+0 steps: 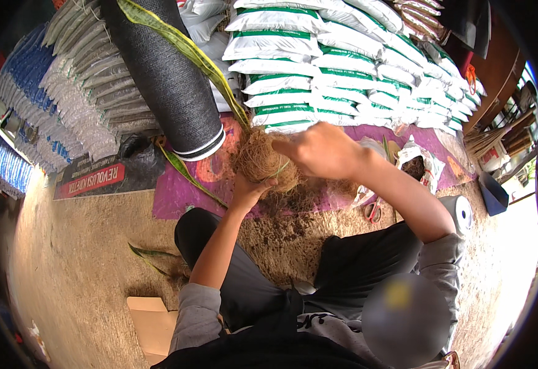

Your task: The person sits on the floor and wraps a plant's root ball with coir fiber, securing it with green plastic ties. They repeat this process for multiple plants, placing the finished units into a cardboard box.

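Clothing [250, 352] — fibre ball [261, 158] in left grip [250, 190]

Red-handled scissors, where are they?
Head view, right of centre: the red-handled scissors lie left of the right forearm, by the purple sheet.

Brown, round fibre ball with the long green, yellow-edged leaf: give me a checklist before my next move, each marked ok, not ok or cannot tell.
1. Left bare hand supporting the brown, round fibre ball: ok, at its lower side.
2. Right bare hand gripping something: cannot tell; its fingertips are unclear.
3. Long green, yellow-edged leaf rising from the ball: ok, leaning left.
4. Leaf clear of the black mesh roll: cannot tell; they overlap in view.
5. Red-handled scissors free: ok, apart from both hands.
6. Ground tidy: not ok, loose dark soil shows.
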Demonstrator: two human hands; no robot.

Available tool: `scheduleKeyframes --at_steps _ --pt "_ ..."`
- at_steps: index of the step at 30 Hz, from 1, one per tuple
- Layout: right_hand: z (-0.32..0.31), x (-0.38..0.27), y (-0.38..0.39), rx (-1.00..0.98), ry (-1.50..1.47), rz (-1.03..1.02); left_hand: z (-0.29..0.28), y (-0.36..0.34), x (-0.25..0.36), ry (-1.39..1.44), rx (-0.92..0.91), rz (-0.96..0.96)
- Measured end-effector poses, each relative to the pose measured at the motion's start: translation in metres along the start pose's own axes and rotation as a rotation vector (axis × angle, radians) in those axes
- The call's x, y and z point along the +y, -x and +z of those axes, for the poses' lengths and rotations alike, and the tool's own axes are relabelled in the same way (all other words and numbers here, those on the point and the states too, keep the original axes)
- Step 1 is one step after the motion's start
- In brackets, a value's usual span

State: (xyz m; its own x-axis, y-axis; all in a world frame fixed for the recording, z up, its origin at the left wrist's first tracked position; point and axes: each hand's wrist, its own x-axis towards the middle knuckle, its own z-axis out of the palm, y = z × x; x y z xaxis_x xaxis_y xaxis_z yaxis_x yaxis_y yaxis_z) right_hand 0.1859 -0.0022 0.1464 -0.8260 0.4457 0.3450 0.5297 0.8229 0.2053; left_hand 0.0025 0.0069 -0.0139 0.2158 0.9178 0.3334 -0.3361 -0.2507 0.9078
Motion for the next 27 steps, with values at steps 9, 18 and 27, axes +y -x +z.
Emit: scheduleKeyframes --at_steps 9,18,27 --pt "-0.001 0.028 -0.013 -0.064 0.109 0.043 0.002 0.002 0.014 0.012 -0.035 -0.154" --pt "0.005 0.057 -0.013 0.049 0.123 0.152 0.001 0.011 0.018 0.04 -0.122 -0.183" --pt "0.049 0.05 -0.004 0.077 -0.314 0.374 -0.006 0.019 0.013 0.248 -0.183 -0.215"
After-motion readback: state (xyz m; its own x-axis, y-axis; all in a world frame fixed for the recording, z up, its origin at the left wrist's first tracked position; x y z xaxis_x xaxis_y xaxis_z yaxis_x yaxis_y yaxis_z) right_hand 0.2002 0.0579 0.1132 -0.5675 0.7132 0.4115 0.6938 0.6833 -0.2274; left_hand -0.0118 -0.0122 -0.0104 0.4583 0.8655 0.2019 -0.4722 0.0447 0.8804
